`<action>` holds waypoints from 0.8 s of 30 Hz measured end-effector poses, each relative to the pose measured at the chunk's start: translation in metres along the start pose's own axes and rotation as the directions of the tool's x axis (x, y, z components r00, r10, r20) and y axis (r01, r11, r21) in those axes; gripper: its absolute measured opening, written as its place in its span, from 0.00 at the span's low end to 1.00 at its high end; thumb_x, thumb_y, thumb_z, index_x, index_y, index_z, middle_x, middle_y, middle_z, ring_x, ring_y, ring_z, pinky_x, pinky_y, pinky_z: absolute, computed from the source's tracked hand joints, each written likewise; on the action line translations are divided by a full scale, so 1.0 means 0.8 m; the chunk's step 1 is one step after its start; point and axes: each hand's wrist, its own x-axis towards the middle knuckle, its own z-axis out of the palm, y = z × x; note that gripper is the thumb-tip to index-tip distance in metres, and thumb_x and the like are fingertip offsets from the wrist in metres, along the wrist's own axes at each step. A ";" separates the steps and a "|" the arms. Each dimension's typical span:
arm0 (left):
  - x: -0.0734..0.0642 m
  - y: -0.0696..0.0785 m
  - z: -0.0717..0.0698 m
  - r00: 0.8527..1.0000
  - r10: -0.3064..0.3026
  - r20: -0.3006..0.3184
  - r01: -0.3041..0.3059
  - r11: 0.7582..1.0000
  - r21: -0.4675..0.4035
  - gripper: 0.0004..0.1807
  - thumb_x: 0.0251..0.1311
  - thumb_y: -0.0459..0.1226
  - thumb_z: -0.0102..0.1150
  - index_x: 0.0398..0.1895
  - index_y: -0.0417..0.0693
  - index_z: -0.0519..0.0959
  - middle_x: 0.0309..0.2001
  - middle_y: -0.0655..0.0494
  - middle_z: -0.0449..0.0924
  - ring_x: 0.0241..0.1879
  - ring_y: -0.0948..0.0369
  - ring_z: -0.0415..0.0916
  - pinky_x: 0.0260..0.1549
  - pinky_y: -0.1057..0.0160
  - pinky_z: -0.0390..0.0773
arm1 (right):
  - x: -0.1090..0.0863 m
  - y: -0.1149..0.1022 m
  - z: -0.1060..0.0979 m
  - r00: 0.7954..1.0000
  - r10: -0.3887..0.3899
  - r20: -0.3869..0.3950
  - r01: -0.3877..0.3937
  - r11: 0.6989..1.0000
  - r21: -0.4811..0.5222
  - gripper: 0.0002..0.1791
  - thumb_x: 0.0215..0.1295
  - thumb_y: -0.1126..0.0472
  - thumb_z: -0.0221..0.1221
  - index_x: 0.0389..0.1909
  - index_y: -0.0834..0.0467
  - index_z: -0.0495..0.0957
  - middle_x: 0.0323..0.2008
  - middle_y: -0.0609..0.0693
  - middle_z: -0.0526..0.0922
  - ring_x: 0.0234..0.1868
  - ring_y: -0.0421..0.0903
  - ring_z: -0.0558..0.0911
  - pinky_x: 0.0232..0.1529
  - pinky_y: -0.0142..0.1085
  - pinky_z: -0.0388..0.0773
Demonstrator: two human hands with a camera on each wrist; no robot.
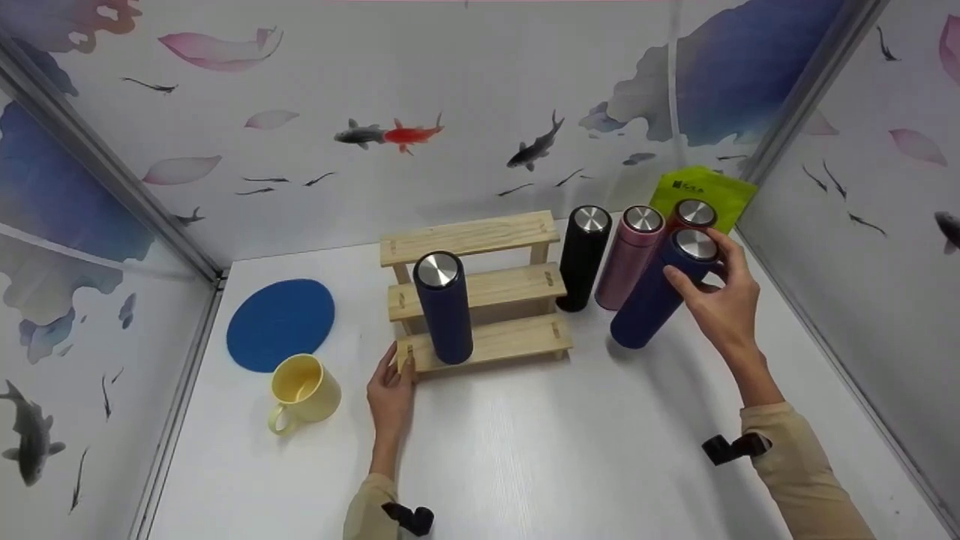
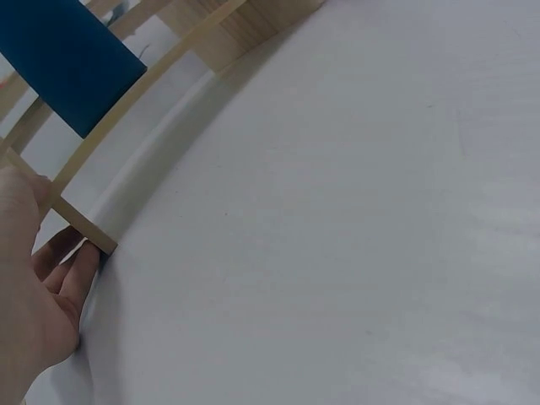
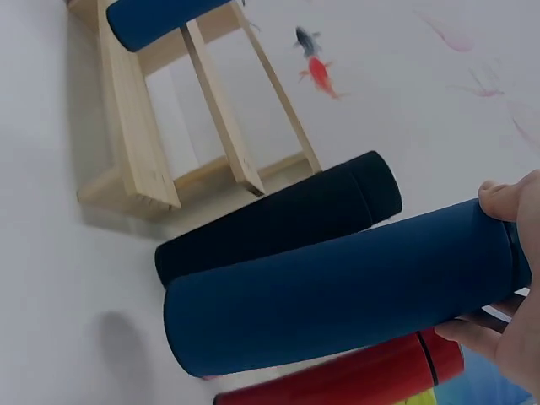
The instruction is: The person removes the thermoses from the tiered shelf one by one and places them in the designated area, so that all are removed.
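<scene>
My right hand (image 1: 726, 304) grips a dark blue thermos (image 1: 651, 304) near its steel-topped lid, thumb on one side and fingers on the other. The thermos tilts, its base toward the rack; in the right wrist view the held thermos (image 3: 329, 291) overlaps a black one. With my left hand (image 1: 391, 397) I hold the left end of a three-step wooden rack (image 1: 517, 341), thumb over the lowest step. In the left wrist view the fingers (image 2: 78, 274) curl by the rack's leg. Another blue thermos (image 1: 448, 319) stands upright on the lowest step.
Right of the rack stand a black thermos (image 1: 583, 259), a pink thermos (image 1: 628, 262) and a red thermos (image 1: 681, 216). A green pouch (image 1: 724, 196) leans behind them. To the left are a round blue mat (image 1: 277, 322) and a yellow mug (image 1: 319, 394). Printed walls (image 1: 465, 172) enclose the white table.
</scene>
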 end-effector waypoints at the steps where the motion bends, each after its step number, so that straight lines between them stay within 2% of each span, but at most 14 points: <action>1: 0.001 0.000 0.000 1.000 0.000 0.001 0.000 1.000 0.002 0.25 0.69 0.36 0.62 0.69 0.47 0.75 0.59 0.36 0.81 0.50 0.57 0.84 0.40 0.74 0.81 | 0.002 0.007 -0.001 1.000 -0.002 -0.009 0.002 1.000 -0.012 0.37 0.57 0.70 0.70 0.69 0.67 0.68 0.60 0.64 0.78 0.51 0.29 0.75 0.42 0.16 0.75; 8: 0.001 0.005 -0.001 0.999 -0.022 0.031 0.022 0.999 -0.029 0.27 0.70 0.37 0.62 0.71 0.46 0.72 0.61 0.36 0.80 0.47 0.61 0.84 0.41 0.70 0.83 | 0.011 0.055 -0.007 0.999 -0.004 -0.044 -0.001 0.994 -0.110 0.39 0.57 0.64 0.73 0.69 0.60 0.69 0.61 0.55 0.79 0.52 0.30 0.74 0.43 0.16 0.73; 9: -0.001 0.011 -0.001 0.999 -0.024 0.038 0.025 0.999 -0.033 0.27 0.70 0.36 0.61 0.71 0.45 0.72 0.60 0.36 0.80 0.46 0.61 0.84 0.41 0.69 0.84 | 0.012 0.059 -0.008 0.999 -0.005 -0.046 0.000 0.993 -0.114 0.39 0.57 0.63 0.74 0.69 0.60 0.69 0.61 0.54 0.79 0.53 0.32 0.75 0.44 0.16 0.72; 13: 0.000 0.010 -0.001 0.999 -0.019 0.046 0.021 0.999 -0.043 0.28 0.70 0.36 0.62 0.71 0.44 0.71 0.58 0.35 0.81 0.44 0.60 0.85 0.40 0.67 0.84 | 0.013 0.070 -0.009 0.999 0.007 -0.053 -0.014 0.991 -0.133 0.39 0.57 0.61 0.74 0.69 0.60 0.68 0.62 0.55 0.79 0.56 0.44 0.78 0.48 0.18 0.71; 16: 0.001 -0.001 0.000 0.999 0.015 0.033 -0.014 0.999 -0.045 0.27 0.69 0.37 0.62 0.71 0.45 0.72 0.57 0.36 0.81 0.42 0.61 0.85 0.38 0.71 0.82 | 0.013 0.079 -0.009 0.998 0.024 -0.057 -0.033 0.988 -0.152 0.40 0.58 0.61 0.73 0.70 0.60 0.67 0.64 0.57 0.77 0.61 0.52 0.78 0.53 0.20 0.70; 20: -0.001 -0.001 0.000 0.999 0.039 0.019 -0.038 0.998 -0.056 0.26 0.69 0.36 0.63 0.70 0.46 0.74 0.57 0.37 0.82 0.40 0.63 0.86 0.36 0.73 0.81 | 0.012 0.088 -0.008 0.997 0.047 -0.064 -0.057 0.986 -0.159 0.42 0.58 0.61 0.73 0.71 0.63 0.65 0.65 0.59 0.75 0.63 0.55 0.77 0.53 0.22 0.69; 24: -0.002 -0.002 0.000 1.000 0.024 0.014 -0.023 0.997 -0.069 0.26 0.69 0.36 0.63 0.69 0.46 0.74 0.57 0.37 0.82 0.40 0.66 0.85 0.36 0.73 0.81 | 0.010 0.095 -0.007 0.996 0.071 -0.060 -0.080 0.983 -0.167 0.42 0.59 0.60 0.73 0.71 0.63 0.63 0.66 0.58 0.75 0.63 0.56 0.78 0.49 0.20 0.71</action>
